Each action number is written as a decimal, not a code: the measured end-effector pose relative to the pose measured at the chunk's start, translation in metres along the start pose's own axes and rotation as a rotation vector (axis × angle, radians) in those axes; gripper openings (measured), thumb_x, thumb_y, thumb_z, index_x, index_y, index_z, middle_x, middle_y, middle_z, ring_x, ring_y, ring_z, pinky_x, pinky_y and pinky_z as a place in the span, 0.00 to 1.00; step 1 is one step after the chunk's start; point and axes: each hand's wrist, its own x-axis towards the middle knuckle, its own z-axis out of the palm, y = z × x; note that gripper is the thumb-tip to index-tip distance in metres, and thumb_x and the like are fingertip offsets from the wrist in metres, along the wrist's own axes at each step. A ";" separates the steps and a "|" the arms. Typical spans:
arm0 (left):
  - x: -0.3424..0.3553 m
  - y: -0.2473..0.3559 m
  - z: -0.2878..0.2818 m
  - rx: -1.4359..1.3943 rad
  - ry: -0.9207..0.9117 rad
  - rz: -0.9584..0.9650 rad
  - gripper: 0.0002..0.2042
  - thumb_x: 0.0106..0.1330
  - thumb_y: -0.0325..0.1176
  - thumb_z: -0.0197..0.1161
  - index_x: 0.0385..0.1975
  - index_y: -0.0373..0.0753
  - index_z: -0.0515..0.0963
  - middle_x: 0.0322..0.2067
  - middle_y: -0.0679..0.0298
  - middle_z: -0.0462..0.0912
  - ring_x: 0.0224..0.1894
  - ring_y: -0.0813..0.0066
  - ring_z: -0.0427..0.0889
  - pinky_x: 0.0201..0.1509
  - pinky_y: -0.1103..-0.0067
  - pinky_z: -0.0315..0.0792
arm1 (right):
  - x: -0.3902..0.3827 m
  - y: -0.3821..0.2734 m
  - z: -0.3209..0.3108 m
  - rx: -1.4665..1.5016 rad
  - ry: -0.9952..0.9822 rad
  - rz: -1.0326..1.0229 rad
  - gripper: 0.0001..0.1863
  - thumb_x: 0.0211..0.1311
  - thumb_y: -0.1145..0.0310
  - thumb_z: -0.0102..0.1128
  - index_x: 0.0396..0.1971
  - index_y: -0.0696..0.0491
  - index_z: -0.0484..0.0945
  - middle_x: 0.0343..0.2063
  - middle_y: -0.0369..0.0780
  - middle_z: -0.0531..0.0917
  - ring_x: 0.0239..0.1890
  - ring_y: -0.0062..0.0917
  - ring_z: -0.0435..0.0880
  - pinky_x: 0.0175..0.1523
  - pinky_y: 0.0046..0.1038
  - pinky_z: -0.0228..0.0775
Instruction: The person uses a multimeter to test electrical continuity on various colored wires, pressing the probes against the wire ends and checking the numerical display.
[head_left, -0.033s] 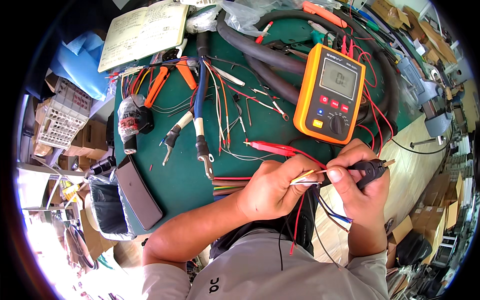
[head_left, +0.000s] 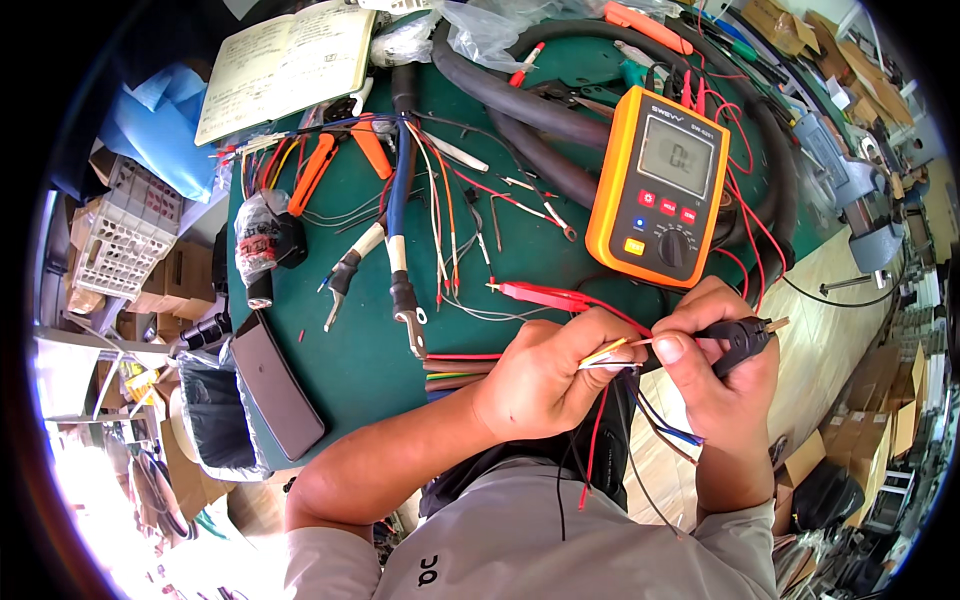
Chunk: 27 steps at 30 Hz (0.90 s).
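My left hand is closed around a bundle of thin wires, with yellow and white ends standing out between thumb and fingers. A thin reddish wire runs from there to my right hand. That hand pinches the wire's end with thumb and forefinger. It also holds a black test clip, whose copper-coloured tip points right. Blue, black and red wires dangle below both hands. Just beyond, a red test clip lies on the green mat. An orange meter with a lit display lies past my right hand.
A thick black cable loops behind the meter. Lugged cable ends and loose wires spread over the mat's middle. At left are a phone, orange-handled pliers and a notebook. A bin stands beside the table.
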 end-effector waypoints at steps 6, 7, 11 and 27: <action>-0.002 0.002 -0.003 -0.108 0.001 -0.166 0.08 0.72 0.32 0.53 0.40 0.33 0.73 0.34 0.58 0.84 0.37 0.66 0.85 0.40 0.78 0.76 | 0.005 0.003 0.002 0.013 0.005 0.039 0.05 0.59 0.75 0.64 0.29 0.58 0.76 0.26 0.36 0.78 0.26 0.15 0.74 0.32 0.19 0.66; -0.002 0.002 -0.002 -0.114 0.003 -0.174 0.08 0.72 0.32 0.52 0.40 0.33 0.73 0.34 0.58 0.84 0.37 0.67 0.85 0.40 0.78 0.76 | 0.005 0.003 0.003 0.027 0.008 0.048 0.05 0.59 0.75 0.64 0.29 0.58 0.76 0.25 0.36 0.78 0.26 0.15 0.74 0.32 0.19 0.66; -0.003 -0.003 -0.001 -0.142 0.029 -0.150 0.09 0.72 0.33 0.52 0.39 0.34 0.72 0.34 0.59 0.84 0.36 0.69 0.84 0.40 0.78 0.76 | 0.009 0.002 0.006 0.015 0.020 0.063 0.03 0.57 0.76 0.64 0.28 0.57 0.78 0.25 0.35 0.77 0.25 0.16 0.73 0.30 0.21 0.65; -0.001 -0.005 0.001 -0.011 -0.004 -0.118 0.08 0.69 0.30 0.57 0.42 0.35 0.72 0.27 0.58 0.80 0.30 0.63 0.84 0.34 0.76 0.75 | 0.030 -0.009 0.008 -0.069 -0.137 -0.071 0.04 0.53 0.77 0.65 0.29 0.58 0.79 0.25 0.36 0.78 0.26 0.17 0.72 0.32 0.21 0.61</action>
